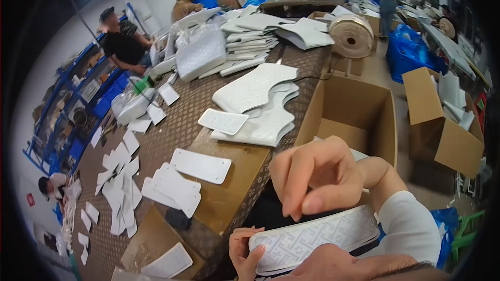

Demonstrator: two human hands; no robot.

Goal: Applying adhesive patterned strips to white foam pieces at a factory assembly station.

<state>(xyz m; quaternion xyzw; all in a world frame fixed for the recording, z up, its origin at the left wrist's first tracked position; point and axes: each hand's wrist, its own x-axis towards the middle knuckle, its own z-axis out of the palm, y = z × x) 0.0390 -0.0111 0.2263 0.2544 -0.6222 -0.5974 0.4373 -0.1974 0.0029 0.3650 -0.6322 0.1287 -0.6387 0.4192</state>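
A white rectangular panel with an embossed geometric pattern and rounded corners (317, 237) is held close to me at the lower edge. My left hand (246, 252) grips its left end, with the thumb on the patterned face and the fingers at its edge. Above the panel, apart from it, my right hand (320, 177) is closed with the fingers curled and the tips drawn together. Whatever may be between those fingertips is too small to make out. Part of my head hides the panel's lower middle.
A brown patterned table (172, 119) carries white flat pieces (174, 187), a stack of larger white panels (255, 91) and a white embossed bag (200, 52). To the right stand an open cardboard box (359, 99) and a round fan (351, 36). Other people work farther off.
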